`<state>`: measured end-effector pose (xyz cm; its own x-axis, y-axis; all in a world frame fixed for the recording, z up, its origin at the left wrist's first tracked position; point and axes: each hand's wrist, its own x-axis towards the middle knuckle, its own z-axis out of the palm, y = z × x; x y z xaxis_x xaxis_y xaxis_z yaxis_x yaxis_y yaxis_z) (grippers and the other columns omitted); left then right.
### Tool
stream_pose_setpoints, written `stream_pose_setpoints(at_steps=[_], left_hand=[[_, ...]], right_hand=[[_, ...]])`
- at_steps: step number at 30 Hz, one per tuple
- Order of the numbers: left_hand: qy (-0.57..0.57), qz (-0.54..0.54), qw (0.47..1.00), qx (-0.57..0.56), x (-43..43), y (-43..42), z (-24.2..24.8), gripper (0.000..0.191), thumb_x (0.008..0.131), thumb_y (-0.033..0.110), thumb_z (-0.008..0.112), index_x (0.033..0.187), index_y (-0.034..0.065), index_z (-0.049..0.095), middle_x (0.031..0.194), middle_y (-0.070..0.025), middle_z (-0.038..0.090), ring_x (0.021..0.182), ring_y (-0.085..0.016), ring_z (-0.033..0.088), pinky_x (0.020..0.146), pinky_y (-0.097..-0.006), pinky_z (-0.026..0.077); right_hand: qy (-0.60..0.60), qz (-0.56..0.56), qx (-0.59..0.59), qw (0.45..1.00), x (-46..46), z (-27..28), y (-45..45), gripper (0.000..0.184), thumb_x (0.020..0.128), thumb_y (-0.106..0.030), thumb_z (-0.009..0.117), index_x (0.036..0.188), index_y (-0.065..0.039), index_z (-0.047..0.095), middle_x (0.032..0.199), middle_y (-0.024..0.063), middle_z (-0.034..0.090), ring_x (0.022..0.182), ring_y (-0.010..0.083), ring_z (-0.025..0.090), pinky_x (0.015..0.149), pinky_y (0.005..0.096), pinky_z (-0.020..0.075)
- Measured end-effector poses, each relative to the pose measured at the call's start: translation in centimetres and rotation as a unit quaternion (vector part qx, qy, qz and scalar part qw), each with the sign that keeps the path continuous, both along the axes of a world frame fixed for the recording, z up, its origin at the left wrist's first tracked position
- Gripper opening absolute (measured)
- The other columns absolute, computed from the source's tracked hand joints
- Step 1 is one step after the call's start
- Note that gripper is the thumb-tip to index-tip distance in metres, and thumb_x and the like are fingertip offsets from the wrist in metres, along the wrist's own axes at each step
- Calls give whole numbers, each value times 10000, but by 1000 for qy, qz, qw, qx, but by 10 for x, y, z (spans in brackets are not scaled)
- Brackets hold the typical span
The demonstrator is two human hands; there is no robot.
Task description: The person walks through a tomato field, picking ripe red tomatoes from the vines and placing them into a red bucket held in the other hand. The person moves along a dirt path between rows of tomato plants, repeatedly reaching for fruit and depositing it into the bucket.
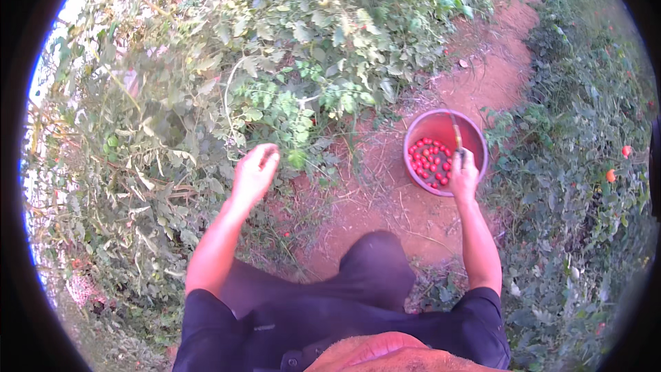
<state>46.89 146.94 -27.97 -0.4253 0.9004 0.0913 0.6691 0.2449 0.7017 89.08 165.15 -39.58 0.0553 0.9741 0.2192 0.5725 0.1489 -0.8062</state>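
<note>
My right hand (464,173) grips the black grip of the handle of a bucket (485,150), a round one with a purplish rim. Inside the bucket, small red tomatoes (431,160) cover part of the bottom. The bucket is over the dirt path; whether it touches the ground I cannot tell. My left hand (255,173) is beside the leafy tomato plants (294,93), its fingers curled and bunched near the tips. Whether something small is between those fingers is not visible.
Tomato plants stand along both sides of a reddish dirt path (508,51). Red tomatoes (626,151) and an orange one (611,175) show among the right-hand plants. Green fruit (112,141) hangs at the left. My bent knee (379,263) is below the bucket in view.
</note>
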Motion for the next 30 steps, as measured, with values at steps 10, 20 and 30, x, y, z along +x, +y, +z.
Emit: stream_pose_setpoints(at_steps=[10, 20, 30], left_hand=[[157, 27, 987, 24, 0, 5, 157, 281, 896, 184, 576, 1138, 43, 589, 1026, -99, 665, 852, -175, 653, 767, -296, 506], [232, -129, 963, -42, 87, 148, 116, 314, 884, 264, 582, 1140, 81, 594, 1076, -87, 648, 920, -209, 642, 820, -309, 501], [400, -272, 871, 91, 137, 360, 0, 232, 827, 191, 582, 1006, 47, 614, 1005, -132, 633, 971, -317, 591, 856, -409, 473]], right_hand=[[-237, 269, 125, 925, -31, -58, 0, 470, 893, -215, 520, 1347, -131, 435, 891, 127, 627, 785, 292, 623, 654, 423, 491], [-372, 273, 19, 887, -21, -86, -15, 669, 804, -457, 616, 1340, -99, 437, 988, 140, 643, 795, 251, 653, 715, 379, 521], [-369, 280, -111, 880, -25, -71, 0, 469, 710, -442, 726, 951, -88, 535, 839, 96, 671, 759, 243, 675, 655, 373, 538]])
